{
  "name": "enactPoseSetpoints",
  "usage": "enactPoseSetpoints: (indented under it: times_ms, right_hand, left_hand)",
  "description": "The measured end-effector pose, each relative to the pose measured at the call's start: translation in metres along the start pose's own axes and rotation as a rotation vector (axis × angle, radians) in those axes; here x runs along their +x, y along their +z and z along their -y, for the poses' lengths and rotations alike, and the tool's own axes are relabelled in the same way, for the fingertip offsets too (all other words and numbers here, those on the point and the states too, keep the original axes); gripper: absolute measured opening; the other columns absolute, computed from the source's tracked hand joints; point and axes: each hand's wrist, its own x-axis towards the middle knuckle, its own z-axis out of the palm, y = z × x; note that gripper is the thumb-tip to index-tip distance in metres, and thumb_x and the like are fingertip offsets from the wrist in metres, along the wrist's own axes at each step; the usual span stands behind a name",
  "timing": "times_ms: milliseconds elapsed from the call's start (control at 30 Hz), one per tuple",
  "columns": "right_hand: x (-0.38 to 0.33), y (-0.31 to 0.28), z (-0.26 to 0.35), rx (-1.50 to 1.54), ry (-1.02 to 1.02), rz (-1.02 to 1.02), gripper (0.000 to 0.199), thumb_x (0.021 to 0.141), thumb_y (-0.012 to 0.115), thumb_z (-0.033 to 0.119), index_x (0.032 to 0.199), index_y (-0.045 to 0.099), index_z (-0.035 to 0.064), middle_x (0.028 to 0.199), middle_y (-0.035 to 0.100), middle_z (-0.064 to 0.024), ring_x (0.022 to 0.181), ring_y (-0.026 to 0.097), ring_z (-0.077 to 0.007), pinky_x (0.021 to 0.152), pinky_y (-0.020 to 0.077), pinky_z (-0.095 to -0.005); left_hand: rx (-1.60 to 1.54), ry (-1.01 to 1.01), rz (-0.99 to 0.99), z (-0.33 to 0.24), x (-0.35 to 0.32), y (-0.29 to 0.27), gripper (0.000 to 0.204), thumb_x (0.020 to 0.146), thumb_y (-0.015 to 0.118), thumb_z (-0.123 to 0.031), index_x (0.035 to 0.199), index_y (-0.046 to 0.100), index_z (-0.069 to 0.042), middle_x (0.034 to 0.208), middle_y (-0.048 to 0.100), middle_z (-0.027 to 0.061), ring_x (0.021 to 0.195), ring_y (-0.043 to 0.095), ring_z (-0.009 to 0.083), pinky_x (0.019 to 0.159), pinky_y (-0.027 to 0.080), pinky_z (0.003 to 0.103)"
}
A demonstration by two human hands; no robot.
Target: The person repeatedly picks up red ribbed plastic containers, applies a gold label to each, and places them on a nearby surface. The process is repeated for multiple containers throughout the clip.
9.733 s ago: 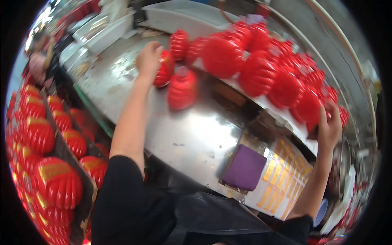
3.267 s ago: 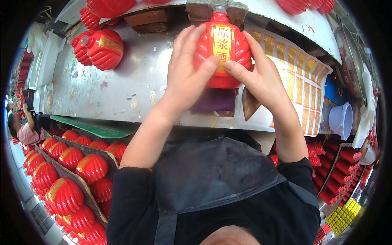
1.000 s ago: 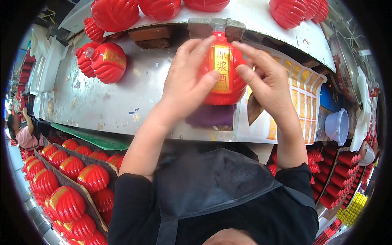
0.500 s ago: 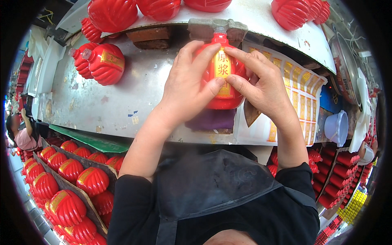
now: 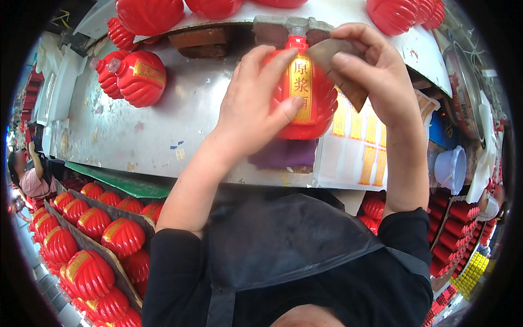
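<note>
A glossy red ribbed bottle (image 5: pixel 320 119) with a clear neck lies on the bench in front of me, neck pointing away. Down its middle runs a gold label (image 5: pixel 301 82) with a red border. My left hand (image 5: pixel 253 98) grips the bottle's left side, thumb and forefinger resting on the label's left edge. In my right hand (image 5: pixel 370 68) is a thin, flat, brownish scraper-like piece (image 5: pixel 348 90), pinched between thumb and fingers. One end of it reaches the label's upper right. A purple cloth (image 5: pixel 283 157) shows under the bottle's near end.
Label sheets (image 5: pixel 348 158) lie on the bench to the right, near a pale blue bucket (image 5: pixel 450 170). Two red bottles (image 5: pixel 143 79) lie at left; more stand on a white shelf (image 5: pixel 327 15) at the back. Boxed red bottles (image 5: pixel 122 237) fill the lower left. A person in pink (image 5: pixel 35 177) is far left.
My right hand has lifted off the label and moved up and right, bringing the brown flat piece from beside the bottle to the label's top. My left hand stays on the bottle.
</note>
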Motion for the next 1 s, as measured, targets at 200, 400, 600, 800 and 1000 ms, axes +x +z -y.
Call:
enactPoseSetpoints:
  times_ms: [200,400,600,800,1000]
  right_hand:
    - [0.012,0.016,-0.003,-0.927,-0.708,-0.162,0.025,0.09,0.07,-0.003,0.114,0.072,0.0023,0.098,0.075,-0.0123,0.089,0.076,-0.0291,0.08,0.0599,-0.0373]
    - [-0.051,0.045,-0.025,-0.956,-1.078,0.024,0.018,0.076,0.074,0.009,0.094,0.073,0.0065,0.104,0.075,-0.0079,0.094,0.075,-0.0237,0.078,0.0608,-0.036]
    - [-0.063,0.034,-0.037,-0.747,-0.878,-0.118,0.028,0.072,0.078,-0.001,0.099,0.075,0.0048,0.096,0.077,-0.0077,0.087,0.075,-0.0255,0.076,0.0585,-0.0356]
    - [-0.074,0.038,-0.044,-0.828,-1.043,-0.069,0.022,0.074,0.077,0.008,0.096,0.077,0.007,0.102,0.077,-0.0101,0.093,0.075,-0.0272,0.076,0.0592,-0.0374]
    - [-0.082,0.035,-0.043,-0.468,-0.576,-0.184,0.035,0.073,0.08,-0.013,0.104,0.078,0.0039,0.1,0.078,-0.0123,0.088,0.076,-0.0233,0.074,0.0594,-0.0318]
  left_hand:
    - [-0.053,0.002,-0.046,0.005,-0.004,0.005,0.068,0.096,0.068,-0.033,0.153,0.046,-0.004,0.15,0.048,0.023,0.138,0.049,0.0431,0.116,0.04,0.048]
    - [-0.362,-0.113,-0.132,0.01,-0.012,0.012,0.05,0.105,0.055,-0.027,0.148,0.051,-0.001,0.151,0.052,0.025,0.141,0.051,0.0409,0.118,0.04,0.045]
    - [-0.261,-0.083,-0.177,0.01,-0.015,0.018,0.051,0.104,0.058,-0.027,0.146,0.052,0.001,0.151,0.053,0.0245,0.14,0.052,0.0404,0.118,0.04,0.043]
    - [-0.326,-0.095,-0.188,0.01,-0.015,0.019,0.051,0.103,0.059,-0.025,0.146,0.053,0.001,0.15,0.054,0.0243,0.14,0.052,0.0404,0.118,0.04,0.044]
    - [-0.275,-0.072,-0.244,0.007,-0.016,0.022,0.06,0.101,0.06,-0.024,0.151,0.043,0.005,0.156,0.046,0.0281,0.145,0.045,0.0433,0.122,0.035,0.047]
